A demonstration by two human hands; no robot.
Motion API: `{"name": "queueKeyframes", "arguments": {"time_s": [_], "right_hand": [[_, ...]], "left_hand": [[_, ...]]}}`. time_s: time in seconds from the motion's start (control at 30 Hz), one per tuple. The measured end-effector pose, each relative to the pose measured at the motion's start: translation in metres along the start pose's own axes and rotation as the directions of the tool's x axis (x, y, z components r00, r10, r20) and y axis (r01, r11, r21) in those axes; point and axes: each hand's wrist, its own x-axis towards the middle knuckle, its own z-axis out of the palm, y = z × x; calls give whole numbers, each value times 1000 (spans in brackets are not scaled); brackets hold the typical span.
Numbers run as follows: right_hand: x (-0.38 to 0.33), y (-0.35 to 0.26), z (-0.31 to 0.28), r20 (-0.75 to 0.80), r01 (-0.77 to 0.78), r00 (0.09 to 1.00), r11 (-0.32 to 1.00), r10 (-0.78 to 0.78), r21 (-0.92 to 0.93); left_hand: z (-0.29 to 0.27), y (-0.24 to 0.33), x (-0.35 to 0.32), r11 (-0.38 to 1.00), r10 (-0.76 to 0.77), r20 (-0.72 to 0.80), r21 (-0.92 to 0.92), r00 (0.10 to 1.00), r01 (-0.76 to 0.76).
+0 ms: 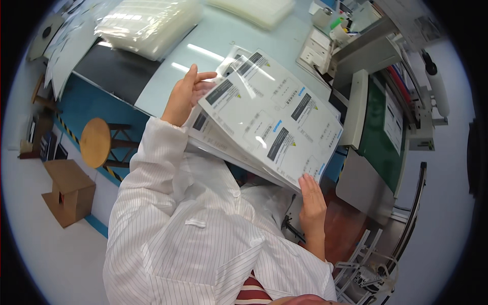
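A glossy clear sheet (277, 119) printed with repeated dark blocks, blue marks and small yellow triangles lies slanted in front of me. Its left edge is raised off a stack of similar printed sheets (218, 138). My left hand (189, 95) is at that left edge, thumb and index finger stretched apart; some of its fingers are partly hidden by the sheet. At the near right corner, my right hand (312, 206) has its straight fingers together over the sheet's edge. The right thumb is out of sight.
Plastic-wrapped clear sheets (150, 25) and another pale stack (254, 9) lie on the glass-topped table (178, 56). To the right stands a machine with a green bed (384, 132). A round wooden stool (96, 142) and an open cardboard box (71, 192) are at the left.
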Motion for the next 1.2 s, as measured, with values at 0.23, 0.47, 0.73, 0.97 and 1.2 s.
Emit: {"name": "queueKeyframes", "arguments": {"time_s": [0.23,0.47,0.73,0.97,1.2], "right_hand": [[-7,12,6,48,-9,999,998,12,-57],[-10,13,14,115,-122,985,991,128,-64],[-11,11,13,156,-181,969,980,191,-81],[-15,15,14,96,-210,974,978,207,22],[-14,16,13,62,-250,967,968,249,20]], "left_hand": [[4,12,-23,829,-62,-31,555,998,69],[-3,-2,-42,665,124,-60,746,990,-38],[1,-13,-42,427,298,-14,896,955,-120],[10,-11,-44,171,297,85,975,951,-141],[15,-9,-39,-133,297,216,974,930,-183]]}}
